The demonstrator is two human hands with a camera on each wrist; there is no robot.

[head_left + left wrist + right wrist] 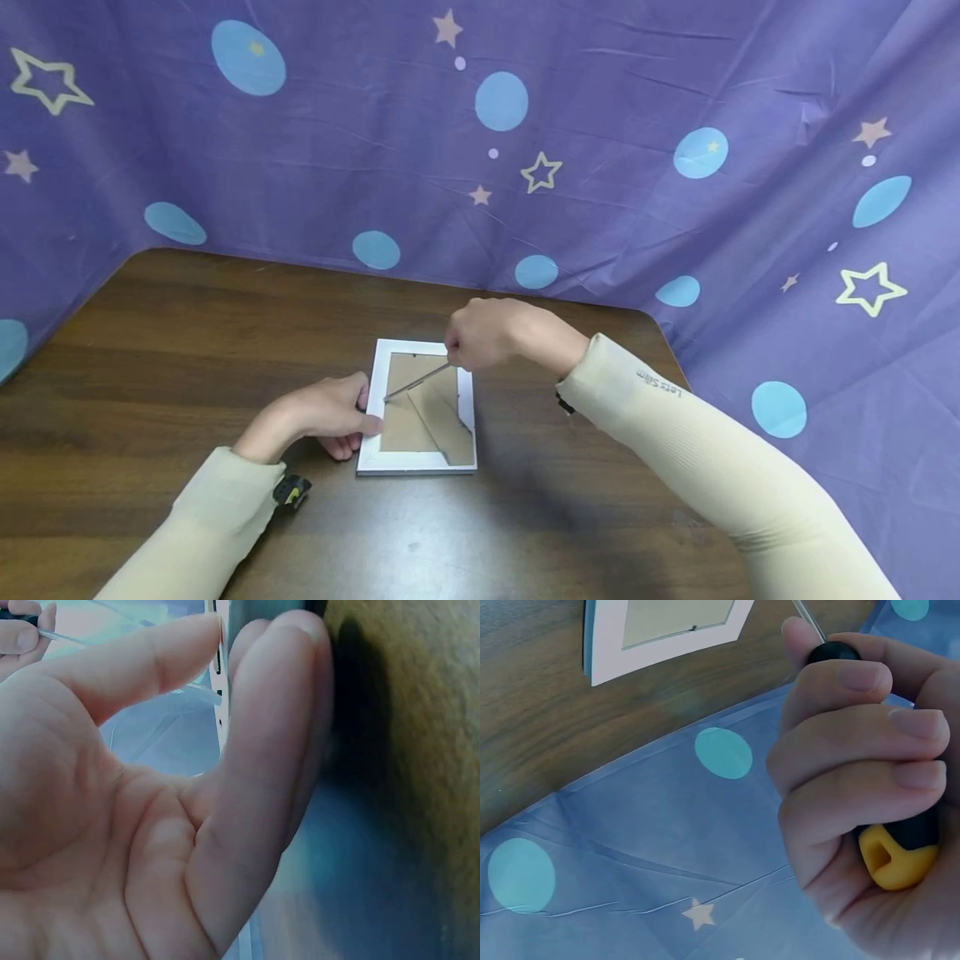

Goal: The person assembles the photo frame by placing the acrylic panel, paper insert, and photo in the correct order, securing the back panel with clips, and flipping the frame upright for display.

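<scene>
A white picture frame (416,462) lies back side up on the table, its tan backing board (401,433) and slanting stand flap (442,425) showing. Small dark tabs dot the inner edge of the frame. My left hand (330,412) holds the left side of the frame, thumb on top of the border and fingers against its outer side. A screwdriver (900,855) with a black and yellow handle is gripped in my right hand (491,333), above the upper right of the frame. Its thin metal shaft slants down left across the backing, with the tip at the left inner edge.
The brown wooden table (187,333) extends on all sides of the frame. Behind it and at both sides hangs a purple cloth (420,150) with stars and blue dots. A small black device (292,492) is strapped at the left wrist.
</scene>
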